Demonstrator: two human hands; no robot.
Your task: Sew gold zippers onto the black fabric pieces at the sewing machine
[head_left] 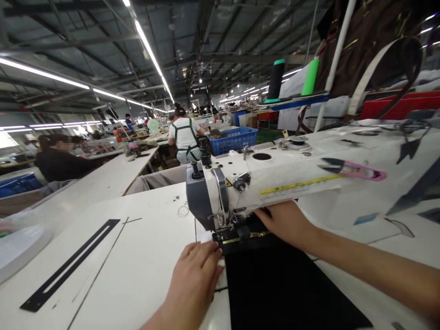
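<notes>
white and round, a flat-topped thing (25,252) sits at the near left edge of the table (154,224). just right of it lies a black slotted strip (34,302). farther off, a person in a white shirt and green straps (184,135) stands with back turned. in the near middle the left hand (197,275) rests with fingers together and loosely bent, their tips at the left edge of the black cloth (271,284); whether they pinch it, i cannot tell. the cloth, with a gold zipper (228,240) across its far end, lies under the head of the sewing machine (292,169). to the right, the right hand (288,222) reaches beneath the machine's arm, fingers mostly hidden, so i cannot tell its grip. pink-handled snips (366,171) lie against the machine, farther right.
</notes>
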